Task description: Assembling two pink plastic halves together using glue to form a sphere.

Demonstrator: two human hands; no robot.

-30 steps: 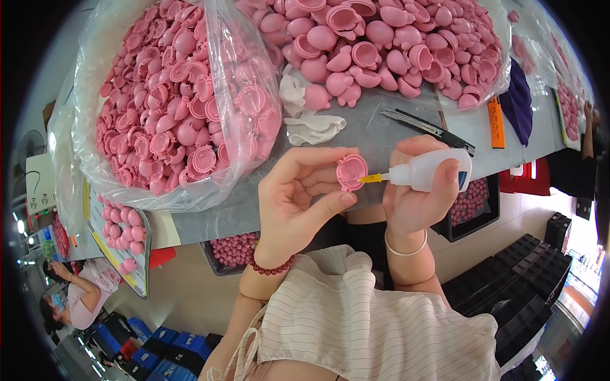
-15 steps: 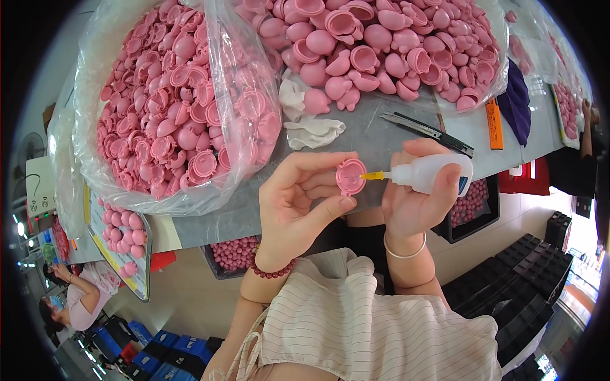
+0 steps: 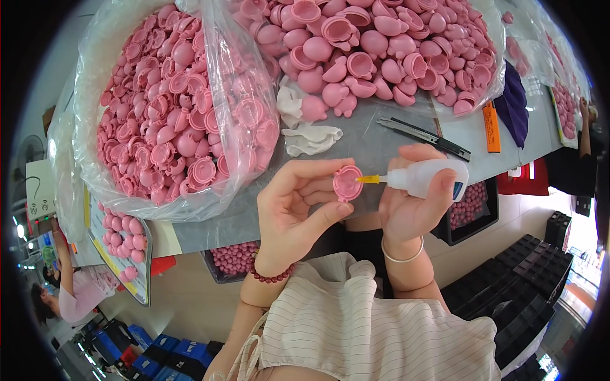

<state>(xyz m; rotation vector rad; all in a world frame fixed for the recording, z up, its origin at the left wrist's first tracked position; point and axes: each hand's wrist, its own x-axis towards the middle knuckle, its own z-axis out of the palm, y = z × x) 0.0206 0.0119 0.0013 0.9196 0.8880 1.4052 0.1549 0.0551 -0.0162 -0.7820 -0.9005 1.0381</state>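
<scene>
Pink shell piece (image 3: 347,183) being pinched in left hand (image 3: 298,209) grip; glue bottle (image 3: 426,178) being gripped by right hand (image 3: 413,203), yellow nozzle (image 3: 368,180) being pressed into piece, above worktop (image 3: 375,136).

The bare strip of tabletop (image 3: 375,143) near the edge is narrow. On the left a bulging clear bag of pink parts (image 3: 178,108) blocks the way, and behind it the loose pile of pink shells (image 3: 381,51) closes the far side. White crumpled gloves (image 3: 311,136) and a black utility knife (image 3: 422,136) lie on the strip. Below the edge, where both hands work, the space is open.
</scene>
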